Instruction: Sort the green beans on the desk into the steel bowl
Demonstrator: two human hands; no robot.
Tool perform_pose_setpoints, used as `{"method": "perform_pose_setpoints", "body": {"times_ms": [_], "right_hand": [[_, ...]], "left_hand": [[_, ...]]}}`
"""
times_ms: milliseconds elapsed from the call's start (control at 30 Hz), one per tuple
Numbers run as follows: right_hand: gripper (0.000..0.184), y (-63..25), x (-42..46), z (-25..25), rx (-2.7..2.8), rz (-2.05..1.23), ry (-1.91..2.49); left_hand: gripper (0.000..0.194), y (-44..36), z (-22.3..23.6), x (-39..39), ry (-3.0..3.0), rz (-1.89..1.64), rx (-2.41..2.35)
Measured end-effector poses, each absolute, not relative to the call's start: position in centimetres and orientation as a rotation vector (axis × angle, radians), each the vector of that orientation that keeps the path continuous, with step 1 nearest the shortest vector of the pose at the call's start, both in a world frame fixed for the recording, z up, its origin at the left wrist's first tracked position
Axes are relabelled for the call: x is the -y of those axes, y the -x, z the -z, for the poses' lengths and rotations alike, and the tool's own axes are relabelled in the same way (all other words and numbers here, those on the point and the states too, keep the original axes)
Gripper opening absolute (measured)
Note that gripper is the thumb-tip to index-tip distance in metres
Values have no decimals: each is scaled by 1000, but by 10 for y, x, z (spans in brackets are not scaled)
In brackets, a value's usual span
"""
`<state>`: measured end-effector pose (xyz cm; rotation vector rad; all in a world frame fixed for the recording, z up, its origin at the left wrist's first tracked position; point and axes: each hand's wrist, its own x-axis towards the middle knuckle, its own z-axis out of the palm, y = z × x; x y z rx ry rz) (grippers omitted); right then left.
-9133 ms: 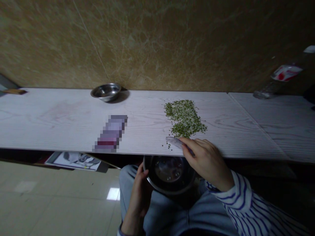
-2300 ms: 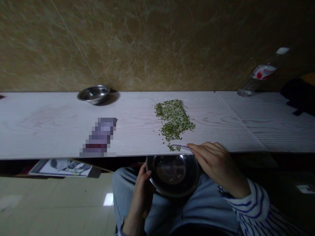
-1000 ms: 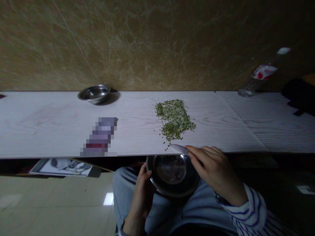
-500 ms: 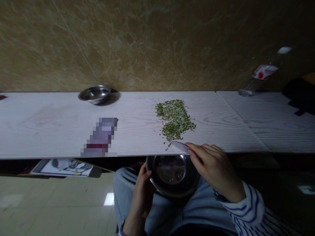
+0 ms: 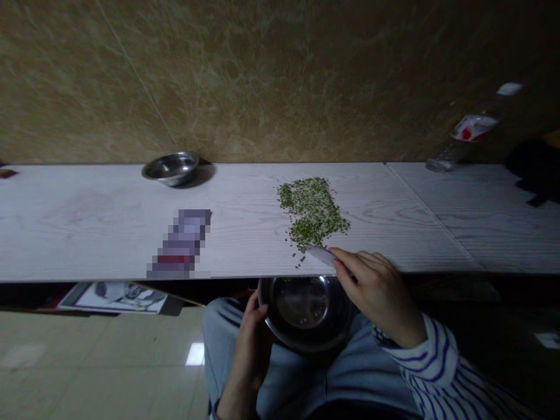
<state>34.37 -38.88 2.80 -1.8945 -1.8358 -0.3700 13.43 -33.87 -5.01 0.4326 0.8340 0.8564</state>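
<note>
A pile of small green beans [image 5: 312,211] lies on the pale wooden table [image 5: 87,227]. My right hand [image 5: 377,291] pinches a small whitish spoon [image 5: 320,254] whose tip rests on the table at the near end of the pile. Just below the table edge, a steel bowl [image 5: 306,310] sits on my lap with a few beans inside. My left hand [image 5: 249,344] grips its left rim.
A second steel bowl [image 5: 171,168] stands at the back of the table by the marble wall. A blurred flat object [image 5: 181,245] lies left of the beans. A plastic bottle [image 5: 470,131] and a dark item [image 5: 534,169] are at the far right. Papers [image 5: 116,294] lie under the table.
The spoon has moved a little forward from the table edge up to the near end of the bean pile. The left hand and the bowl stay put.
</note>
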Motion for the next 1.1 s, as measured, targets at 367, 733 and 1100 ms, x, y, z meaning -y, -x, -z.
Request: {"method": "perform_pose_setpoints", "body": {"times_ms": [367,733,1100], "right_hand": [[24,-343,378,-29,1836,374,1916],[24,-339,373,-31,1855,408,1907],[23,-334,368,-34,1898,460,1897]], "left_hand": [[53,-127,52,336,-409,-893,-833],[46,-127,56,333,-377,-891,-814],[44,-125,55,331,-384,-889,-811]]}}
